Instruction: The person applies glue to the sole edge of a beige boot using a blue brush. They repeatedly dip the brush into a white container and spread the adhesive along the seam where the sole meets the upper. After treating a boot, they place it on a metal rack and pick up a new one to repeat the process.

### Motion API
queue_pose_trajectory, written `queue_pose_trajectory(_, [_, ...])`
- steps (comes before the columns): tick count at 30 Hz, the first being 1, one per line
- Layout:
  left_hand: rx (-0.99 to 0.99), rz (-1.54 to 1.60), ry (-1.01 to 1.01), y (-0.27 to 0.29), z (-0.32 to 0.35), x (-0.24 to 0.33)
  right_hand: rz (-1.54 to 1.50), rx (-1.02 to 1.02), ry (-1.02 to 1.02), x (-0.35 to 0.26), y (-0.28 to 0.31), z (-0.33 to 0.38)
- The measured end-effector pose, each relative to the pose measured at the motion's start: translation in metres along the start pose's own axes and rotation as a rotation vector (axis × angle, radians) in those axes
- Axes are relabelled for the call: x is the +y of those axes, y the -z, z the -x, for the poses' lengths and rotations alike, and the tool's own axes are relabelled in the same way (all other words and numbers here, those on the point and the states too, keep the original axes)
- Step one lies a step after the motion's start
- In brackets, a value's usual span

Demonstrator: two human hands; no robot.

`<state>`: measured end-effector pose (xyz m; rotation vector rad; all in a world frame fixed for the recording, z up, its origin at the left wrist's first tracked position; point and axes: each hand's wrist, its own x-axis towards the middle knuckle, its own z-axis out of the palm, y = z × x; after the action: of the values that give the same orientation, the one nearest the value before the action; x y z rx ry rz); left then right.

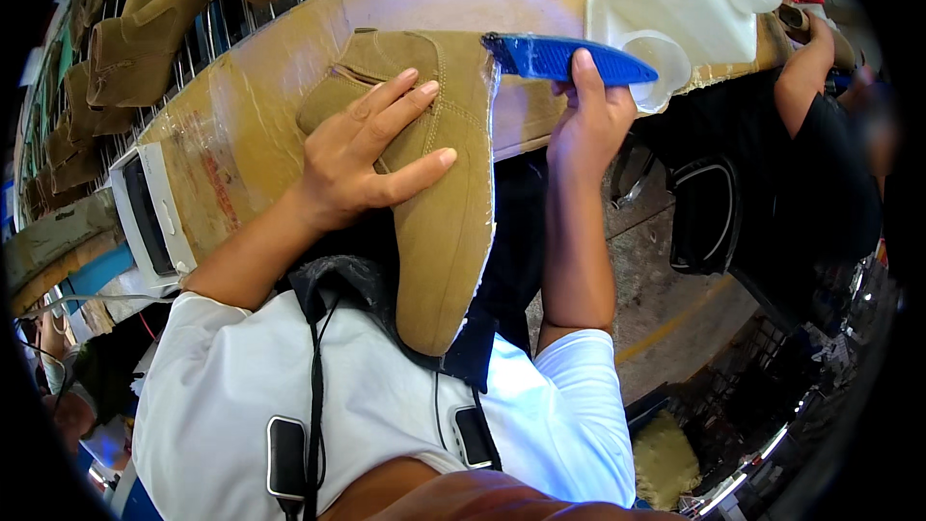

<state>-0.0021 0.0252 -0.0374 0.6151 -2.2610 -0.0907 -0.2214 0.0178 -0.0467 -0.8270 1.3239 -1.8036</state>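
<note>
1. Boot of tan, suede-like material (449,241): beneath left hand (352,159), fingers spread against its stitched side.
2. Right hand (596,121): thumb and fingers pinching blue, ridged, tapered tool (540,59); broad end at boot's whitish, ragged edge (491,174).
3. Boot's rounded toe: toward wearer's white shirt (222,367).
4. Creased brown cardboard (256,135): near boot's upper end.

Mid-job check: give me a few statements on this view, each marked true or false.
1. The left hand lies on the tan suede-like boot. True.
2. The right hand is empty. False: it holds a long blue plastic-handled tool.
3. The boot's toe points toward the wearer. True.
4. The large translucent white plastic container is left of the boot. False: it is to the right.
5. The tool's left end is at the boot's edge. True.
</note>
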Motion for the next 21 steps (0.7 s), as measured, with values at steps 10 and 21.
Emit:
queue_pose_trajectory(10, [-0.022, 0.020, -0.003, -0.001, 0.000, -0.002, 0.025, -0.011, 0.071, -0.014, 0.016, 0.046])
queue_pose_trajectory(21, [0.012, -0.001, 0.015, -0.003, 0.000, -0.002, 0.053, -0.215, 0.136, -0.033, 0.023, 0.059])
